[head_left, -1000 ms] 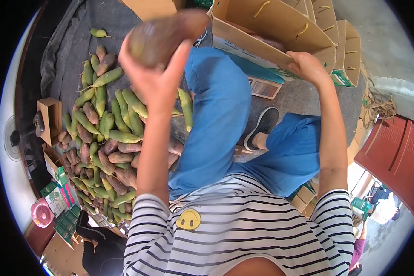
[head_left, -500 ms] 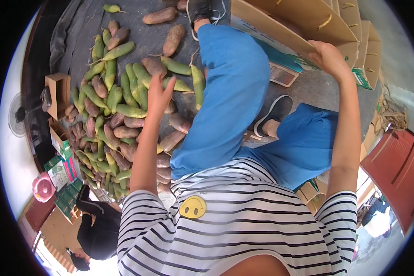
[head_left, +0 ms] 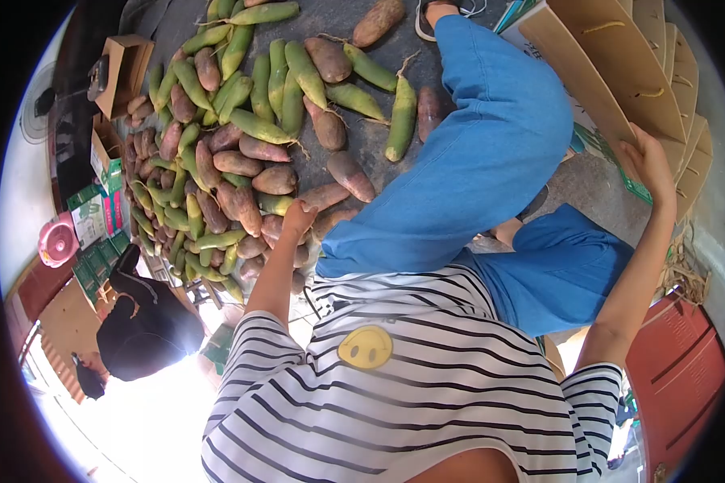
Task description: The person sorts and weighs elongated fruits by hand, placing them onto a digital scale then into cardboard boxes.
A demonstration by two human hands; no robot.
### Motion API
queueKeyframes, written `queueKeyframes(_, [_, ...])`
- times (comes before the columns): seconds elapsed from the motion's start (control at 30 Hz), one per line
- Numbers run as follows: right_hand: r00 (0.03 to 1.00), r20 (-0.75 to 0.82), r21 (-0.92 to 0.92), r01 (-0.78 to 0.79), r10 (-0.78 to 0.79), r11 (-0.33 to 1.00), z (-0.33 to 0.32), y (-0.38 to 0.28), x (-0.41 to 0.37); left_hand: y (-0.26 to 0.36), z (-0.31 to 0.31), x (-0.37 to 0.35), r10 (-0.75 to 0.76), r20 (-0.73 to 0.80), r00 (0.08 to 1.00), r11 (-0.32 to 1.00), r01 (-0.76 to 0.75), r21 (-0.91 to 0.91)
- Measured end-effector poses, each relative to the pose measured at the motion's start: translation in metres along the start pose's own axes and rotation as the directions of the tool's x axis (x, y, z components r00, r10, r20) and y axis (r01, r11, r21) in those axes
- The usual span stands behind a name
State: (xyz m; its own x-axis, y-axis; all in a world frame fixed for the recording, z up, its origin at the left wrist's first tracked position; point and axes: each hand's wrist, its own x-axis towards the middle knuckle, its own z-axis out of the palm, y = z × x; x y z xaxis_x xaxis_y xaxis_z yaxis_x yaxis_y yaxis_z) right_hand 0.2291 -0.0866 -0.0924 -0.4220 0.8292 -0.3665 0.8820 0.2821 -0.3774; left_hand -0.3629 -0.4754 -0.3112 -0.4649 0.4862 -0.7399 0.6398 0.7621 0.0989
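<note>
Atop tapered roots (head_left: 242, 153) (green, purple-brown) left hand (head_left: 298, 219) curls fingers; right hand (head_left: 648, 165) clamps cardboard box (head_left: 604, 72).

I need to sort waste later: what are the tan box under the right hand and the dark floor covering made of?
The tan open-topped box, held in the grip of the right hand, looks like cardboard: matte brown, flat folded flaps, printed outer face. The dark grey floor covering seems felt-like fabric, dull and fuzzy-looking; not certain.
</note>
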Motion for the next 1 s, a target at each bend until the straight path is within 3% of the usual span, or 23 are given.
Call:
queueKeyframes(0.13, [0.999, -0.042, -0.047, -0.019, 0.017, 0.999, 0.001, -0.004, -0.003, -0.031, -0.001, 0.001, -0.044, -0.077, 0.996, 0.989, 0.054, 0.138])
queueKeyframes(0.27, [0.998, -0.032, -0.09, -0.059, 0.056, 0.994, 0.001, 0.0, -0.003, -0.002, 0.002, -0.006, 0.258, -0.024, 0.966, 0.898, -0.23, 0.375])
queueKeyframes(0.37, [0.997, -0.026, -0.048, -0.068, 0.067, 0.996, 0.001, -0.004, -0.002, 0.016, 0.024, 0.008, 0.355, -0.046, 0.934, 0.824, -0.289, 0.487])
queueKeyframes(0.57, [0.991, -0.026, -0.027, -0.129, 0.128, 0.991, -0.002, -0.012, -0.002, 0.03, 0.042, 0.046, 0.091, 0.082, 0.992, 0.779, -0.122, 0.616])
queueKeyframes(0.67, [0.996, -0.043, -0.07, -0.083, 0.08, 0.994, -0.002, -0.012, -0.003, 0.066, 0.011, 0.017, 0.029, 0.188, 0.982, 0.763, -0.144, 0.631])
queueKeyframes(0.73, [0.994, -0.006, -0.103, -0.109, 0.109, 0.989, -0.004, -0.018, -0.003, 0.055, 0.015, 0.007, 0.109, 0.064, 0.992, 0.807, -0.126, 0.578])
queueKeyframes(0.83, [0.997, -0.041, -0.143, -0.075, 0.07, 0.987, -0.003, -0.016, -0.003, 0.022, 0.004, 0.009, -0.019, 0.006, 1.0, 0.965, 0.017, 0.261])
queueKeyframes(0.87, [0.997, -0.065, -0.159, -0.058, 0.048, 0.986, -0.001, -0.013, -0.005, -0.002, 0.01, 0.02, -0.136, -0.019, 0.991, 0.98, 0.137, 0.145])
queueKeyframes(0.9, [0.995, -0.09, -0.153, -0.062, 0.049, 0.986, -0.001, -0.015, -0.006, -0.042, 0.02, 0.036, -0.119, 0.021, 0.993, 0.982, 0.121, -0.148])
queueKeyframes(0.93, [0.992, -0.116, -0.146, -0.067, 0.05, 0.987, -0.001, -0.019, -0.007, -0.04, 0.016, 0.046, -0.088, -0.023, 0.996, 0.937, 0.075, -0.34])
queueKeyframes(1.0, [0.993, -0.094, -0.134, -0.083, 0.07, 0.987, -0.002, -0.017, -0.006, -0.009, -0.001, 0.043, -0.039, -0.194, 0.98, 0.802, -0.085, -0.591])
